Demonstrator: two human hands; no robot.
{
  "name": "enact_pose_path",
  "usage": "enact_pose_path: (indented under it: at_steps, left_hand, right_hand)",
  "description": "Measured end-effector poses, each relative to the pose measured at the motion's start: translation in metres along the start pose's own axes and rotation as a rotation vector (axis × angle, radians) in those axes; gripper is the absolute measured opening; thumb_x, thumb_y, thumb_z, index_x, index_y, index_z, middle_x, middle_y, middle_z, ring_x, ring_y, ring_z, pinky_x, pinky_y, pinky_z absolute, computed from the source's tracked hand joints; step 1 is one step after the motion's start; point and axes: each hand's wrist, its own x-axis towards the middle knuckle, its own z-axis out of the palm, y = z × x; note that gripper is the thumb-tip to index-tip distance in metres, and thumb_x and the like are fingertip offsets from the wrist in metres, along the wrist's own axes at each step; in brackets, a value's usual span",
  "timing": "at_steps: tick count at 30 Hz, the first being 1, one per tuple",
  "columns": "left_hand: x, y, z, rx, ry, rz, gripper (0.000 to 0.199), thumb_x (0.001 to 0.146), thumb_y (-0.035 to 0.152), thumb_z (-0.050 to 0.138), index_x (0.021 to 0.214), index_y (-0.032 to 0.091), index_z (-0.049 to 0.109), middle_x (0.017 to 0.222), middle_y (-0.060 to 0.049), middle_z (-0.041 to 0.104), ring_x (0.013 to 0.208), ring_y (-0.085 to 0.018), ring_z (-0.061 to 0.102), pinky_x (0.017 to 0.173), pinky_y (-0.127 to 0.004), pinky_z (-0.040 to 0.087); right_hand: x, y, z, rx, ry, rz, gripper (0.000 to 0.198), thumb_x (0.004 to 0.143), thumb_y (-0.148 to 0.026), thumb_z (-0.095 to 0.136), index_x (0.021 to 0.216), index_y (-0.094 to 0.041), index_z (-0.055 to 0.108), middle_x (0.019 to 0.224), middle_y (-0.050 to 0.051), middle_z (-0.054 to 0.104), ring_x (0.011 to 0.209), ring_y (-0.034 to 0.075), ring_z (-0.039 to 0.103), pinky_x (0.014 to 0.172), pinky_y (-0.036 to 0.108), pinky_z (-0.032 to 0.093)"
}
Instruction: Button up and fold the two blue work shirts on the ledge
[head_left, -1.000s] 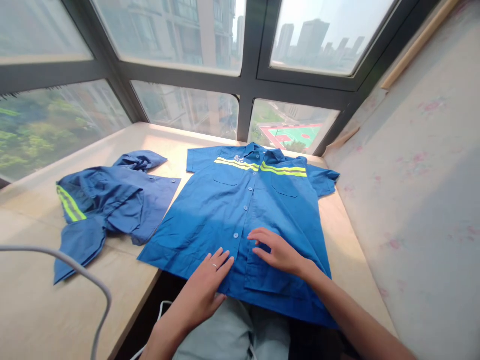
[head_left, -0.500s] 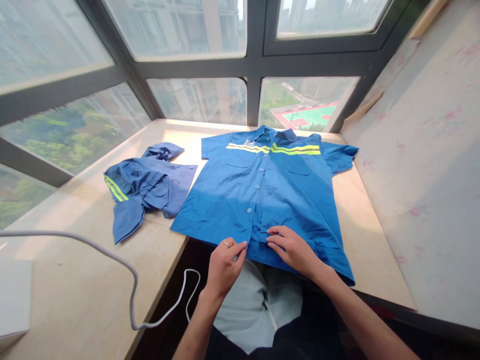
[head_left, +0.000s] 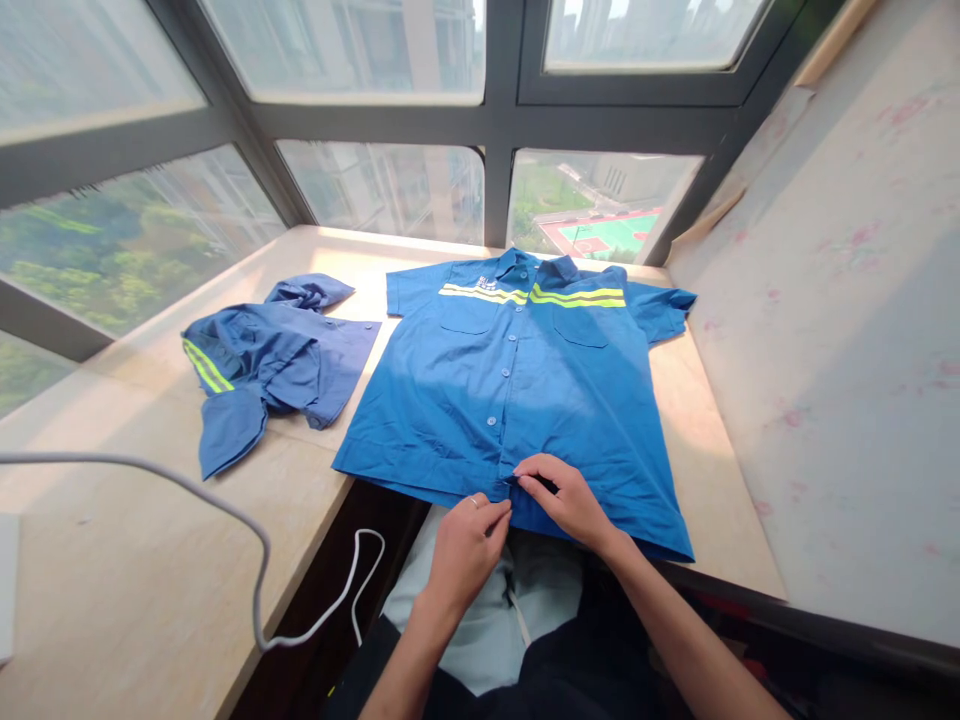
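A blue short-sleeved work shirt [head_left: 585,390] lies front side up, collar toward the window, its bottom hem reaching over the table's near edge. Buttons run down the middle of its front, and yellow-green reflective bands cross the chest. My left hand [head_left: 471,545], with a ring on one finger, pinches the front edge at the hem. Just right of it, my right hand [head_left: 564,497] pinches the other front edge between thumb and fingers. The two fronts meet there, with the fingertips close together. To the left lies a crumpled blue garment [head_left: 289,360] with a reflective band.
The light wooden table [head_left: 112,540] runs along the windows and down the left side. A white cable [head_left: 259,560] loops over its left part and hangs off the edge. A patterned wall [head_left: 840,350] stands on the right.
My right hand has moved left and now pinches the shirt's front edge, bringing it against the other front. The gap between the two fronts near the hem has closed. The view has shifted slightly.
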Motion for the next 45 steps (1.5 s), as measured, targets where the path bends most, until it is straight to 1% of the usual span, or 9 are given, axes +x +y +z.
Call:
enact_pose_path:
  at_steps: [3,8,12,17,21,25,32,39,45]
  left_hand:
    - [-0.013,-0.001,-0.005,-0.151,0.002,-0.150,0.019,0.092,0.025,0.056,0.098,0.021,0.074,0.079,-0.004,0.069,0.071,-0.016,0.064,0.070,-0.027,0.052]
    - [-0.022,0.002,-0.013,-0.475,0.231,-0.553,0.034,0.088,0.043,0.061,0.107,0.015,0.067,0.087,-0.007,0.072,0.070,-0.016,0.066,0.064,-0.028,0.055]
    - [-0.002,0.013,-0.028,-0.339,0.327,-0.373,0.025,0.091,0.037,0.057,0.101,0.017,0.069,0.087,-0.006,0.070,0.072,-0.015,0.063,0.065,-0.027,0.052]
    - [0.068,0.021,-0.029,0.023,0.183,-0.130,0.023,0.092,0.023,0.054,0.107,0.017,0.069,0.104,-0.010,0.071,0.101,-0.024,0.063,0.092,-0.038,0.050]
    - [0.124,0.014,-0.017,0.362,-0.136,-0.220,0.027,0.087,0.029,0.060,0.105,0.011,0.070,0.105,-0.018,0.070,0.103,-0.033,0.064,0.086,-0.043,0.052]
    - [0.153,0.009,-0.017,0.422,-0.283,-0.370,0.028,0.087,0.027,0.057,0.106,0.012,0.070,0.104,-0.020,0.072,0.098,-0.031,0.069,0.083,-0.040,0.052]
    - [0.169,0.015,-0.028,0.366,-0.273,-0.292,0.026,0.084,0.023,0.052,0.094,0.017,0.075,0.097,-0.016,0.074,0.093,-0.029,0.070,0.081,-0.036,0.052]
    - [0.166,0.009,-0.001,0.130,-0.342,-0.179,0.024,0.086,0.021,0.050,0.093,0.019,0.073,0.094,-0.010,0.075,0.088,-0.025,0.069,0.078,-0.032,0.050]
    - [0.129,-0.004,-0.010,-0.183,-0.167,-0.162,0.029,0.087,0.026,0.051,0.107,0.017,0.070,0.084,-0.005,0.073,0.080,-0.019,0.066,0.076,-0.028,0.049]
  right_hand:
    - [-0.001,0.001,0.001,0.030,0.034,0.041,0.021,0.094,-0.038,0.056,0.092,-0.021,0.070,0.096,0.006,0.073,0.092,0.022,0.067,0.087,0.035,0.052]
    - [-0.001,-0.010,-0.010,0.093,0.178,0.138,0.027,0.093,-0.044,0.056,0.093,-0.021,0.069,0.087,0.003,0.071,0.081,0.020,0.064,0.076,0.030,0.051]
    - [-0.001,-0.009,-0.017,0.136,0.268,0.151,0.026,0.090,-0.045,0.061,0.091,-0.020,0.070,0.082,0.001,0.066,0.075,0.017,0.059,0.071,0.028,0.048]
    - [0.000,0.014,-0.014,0.359,0.497,0.236,0.024,0.084,-0.044,0.068,0.085,-0.020,0.066,0.071,-0.004,0.057,0.066,0.013,0.050,0.064,0.024,0.043]
    - [0.002,0.037,-0.018,0.639,0.771,0.340,0.019,0.075,-0.039,0.070,0.080,-0.022,0.063,0.072,-0.005,0.063,0.068,0.014,0.057,0.067,0.027,0.049]
    - [0.003,0.054,-0.029,0.783,0.908,0.404,0.013,0.072,-0.036,0.063,0.077,-0.024,0.063,0.072,-0.006,0.069,0.070,0.017,0.065,0.072,0.033,0.055]
    - [0.000,0.058,-0.038,0.852,0.758,0.410,0.018,0.072,-0.038,0.061,0.079,-0.024,0.069,0.070,-0.003,0.072,0.074,0.023,0.070,0.077,0.041,0.057]
    - [-0.001,0.054,-0.040,0.880,0.740,0.426,0.020,0.071,-0.039,0.062,0.079,-0.023,0.071,0.070,0.000,0.074,0.075,0.025,0.072,0.079,0.044,0.058]
    - [0.000,0.054,-0.037,0.901,0.779,0.467,0.019,0.073,-0.038,0.065,0.081,-0.022,0.072,0.072,0.000,0.075,0.077,0.024,0.072,0.079,0.042,0.058]
